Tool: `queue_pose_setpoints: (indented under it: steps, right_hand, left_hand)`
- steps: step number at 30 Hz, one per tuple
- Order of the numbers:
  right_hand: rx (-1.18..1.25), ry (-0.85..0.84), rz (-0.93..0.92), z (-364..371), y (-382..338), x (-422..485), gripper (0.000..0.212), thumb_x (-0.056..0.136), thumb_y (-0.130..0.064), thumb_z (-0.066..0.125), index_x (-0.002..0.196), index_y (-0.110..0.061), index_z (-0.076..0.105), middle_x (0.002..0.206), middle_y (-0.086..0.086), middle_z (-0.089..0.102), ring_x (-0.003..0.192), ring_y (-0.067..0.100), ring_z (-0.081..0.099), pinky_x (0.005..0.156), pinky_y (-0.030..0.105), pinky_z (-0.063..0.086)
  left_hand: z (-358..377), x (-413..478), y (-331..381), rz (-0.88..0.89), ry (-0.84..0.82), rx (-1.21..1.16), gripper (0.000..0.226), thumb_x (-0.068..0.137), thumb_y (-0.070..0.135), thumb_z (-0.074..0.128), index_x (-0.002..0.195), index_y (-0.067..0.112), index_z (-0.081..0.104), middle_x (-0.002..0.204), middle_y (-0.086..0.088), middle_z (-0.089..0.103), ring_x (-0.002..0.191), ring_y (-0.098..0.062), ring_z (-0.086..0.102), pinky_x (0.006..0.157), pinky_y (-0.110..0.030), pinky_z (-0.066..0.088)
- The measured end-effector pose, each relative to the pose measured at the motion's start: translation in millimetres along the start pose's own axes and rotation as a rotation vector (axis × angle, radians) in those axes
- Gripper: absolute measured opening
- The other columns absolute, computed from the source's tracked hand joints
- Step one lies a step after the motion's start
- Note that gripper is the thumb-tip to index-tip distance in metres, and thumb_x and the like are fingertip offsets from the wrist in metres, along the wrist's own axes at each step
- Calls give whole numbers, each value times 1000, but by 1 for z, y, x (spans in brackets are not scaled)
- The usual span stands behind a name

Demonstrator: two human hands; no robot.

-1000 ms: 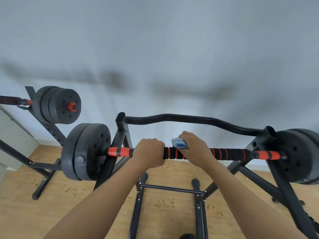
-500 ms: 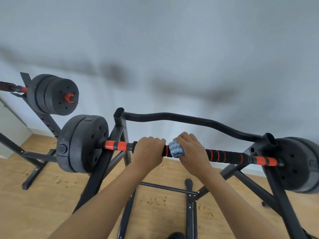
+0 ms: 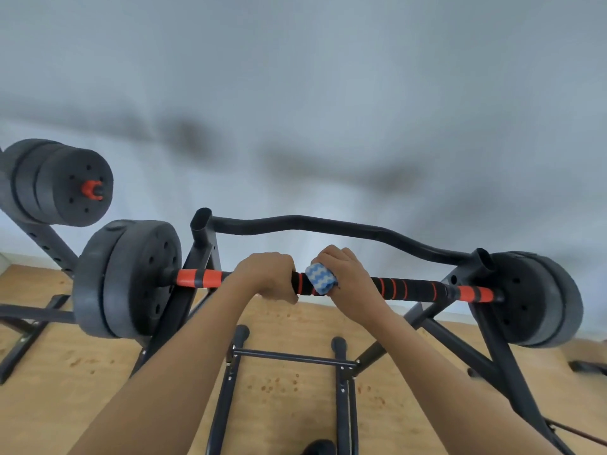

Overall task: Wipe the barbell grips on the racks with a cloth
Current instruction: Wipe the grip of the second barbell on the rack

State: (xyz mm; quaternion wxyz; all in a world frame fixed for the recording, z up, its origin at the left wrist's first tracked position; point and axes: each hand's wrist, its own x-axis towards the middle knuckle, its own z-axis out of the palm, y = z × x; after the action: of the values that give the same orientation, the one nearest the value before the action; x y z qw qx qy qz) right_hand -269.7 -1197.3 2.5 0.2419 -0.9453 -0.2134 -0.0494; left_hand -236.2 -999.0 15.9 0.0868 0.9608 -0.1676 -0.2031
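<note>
A barbell with a black grip ringed in orange [image 3: 407,288] rests across a black rack [image 3: 201,254], with black weight plates at its left end [image 3: 131,277] and right end [image 3: 532,297]. My left hand [image 3: 267,277] is wrapped around the bar left of centre. Beside it, my right hand [image 3: 345,274] presses a blue and white wavy-patterned cloth [image 3: 320,278] around the grip. The two hands sit close together, with a short stretch of black grip showing between them.
A second barbell's plates [image 3: 62,182] sit on another rack at the far left. A curved black bar [image 3: 328,226] joins the rack uprights behind the barbell. Rack legs and cross braces [image 3: 289,357] spread over the wooden floor below. A grey wall stands behind.
The cloth has turned from the top of the bar toward me, so more of it shows under my right hand. The view has shifted slightly; both hands stay on the bar.
</note>
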Motion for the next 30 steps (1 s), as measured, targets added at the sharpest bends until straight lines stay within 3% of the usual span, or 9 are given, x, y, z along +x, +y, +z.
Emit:
queue_pose_setpoints:
  steps: [2, 5, 7, 15, 20, 22, 24, 27, 30]
  right_hand:
    - [1, -2, -6, 0, 2, 0, 38, 83, 2, 66, 108, -26, 61, 109, -19, 53, 98, 9, 45, 80, 28, 48]
    - [-11, 11, 2, 3, 4, 6, 35, 83, -2, 67, 107, -26, 61, 107, -18, 55, 97, 10, 47, 79, 31, 50]
    - [-8, 14, 14, 4, 5, 8, 32, 84, -5, 68, 107, -26, 61, 107, -19, 55, 97, 9, 48, 77, 31, 52]
    - [16, 1, -12, 5, 8, 14, 33, 84, -1, 67, 107, -24, 62, 108, -15, 58, 96, 11, 49, 77, 34, 52]
    - [-12, -15, -40, 2, 10, 18, 31, 85, -6, 68, 107, -27, 59, 109, -17, 55, 97, 10, 47, 78, 33, 52]
    - [-11, -9, -50, 3, 12, 17, 33, 83, -3, 68, 105, -26, 59, 109, -17, 55, 96, 11, 47, 77, 33, 51]
    - [-11, 2, -53, 4, 14, 16, 34, 81, -2, 68, 104, -26, 59, 109, -17, 56, 95, 11, 48, 75, 33, 51]
    - [-28, 12, -54, 4, 16, 19, 33, 82, -4, 67, 105, -26, 59, 108, -17, 55, 95, 10, 48, 74, 32, 52]
    - [-39, 6, -57, 5, 17, 22, 32, 82, -4, 65, 105, -25, 59, 107, -16, 55, 94, 10, 48, 72, 32, 52]
  left_hand:
    - [6, -3, -3, 70, 147, 64, 26, 76, 42, 72, 73, 27, 52, 67, 8, 61, 59, -12, 60, 58, -27, 48]
    - [38, -11, 2, 111, 520, 285, 29, 87, 38, 67, 74, 23, 45, 60, 9, 48, 50, -12, 47, 52, -26, 33]
    - [49, -11, 7, 60, 605, 247, 30, 90, 35, 66, 75, 23, 43, 60, 9, 45, 51, -12, 44, 53, -26, 32]
    - [22, -3, 7, -8, 361, 255, 25, 88, 39, 63, 73, 24, 50, 62, 7, 54, 52, -10, 49, 55, -26, 41]
    - [-12, 13, 3, 28, -100, -20, 24, 85, 40, 74, 78, 20, 64, 66, 2, 65, 57, -13, 63, 59, -24, 50]
    - [-19, 14, -1, 86, -153, -100, 24, 85, 40, 77, 86, 18, 67, 67, 3, 69, 54, -11, 65, 63, -23, 56]
    - [-14, 12, -3, 142, 22, 31, 29, 83, 49, 74, 89, 22, 65, 70, 5, 67, 59, -12, 65, 64, -24, 55]
    - [17, 10, 6, 131, 365, 332, 26, 93, 43, 61, 80, 22, 50, 62, 8, 50, 52, -11, 48, 55, -25, 35]
    - [39, 9, 17, 24, 502, 292, 21, 96, 29, 55, 80, 20, 46, 61, 6, 45, 51, -12, 40, 59, -28, 31]
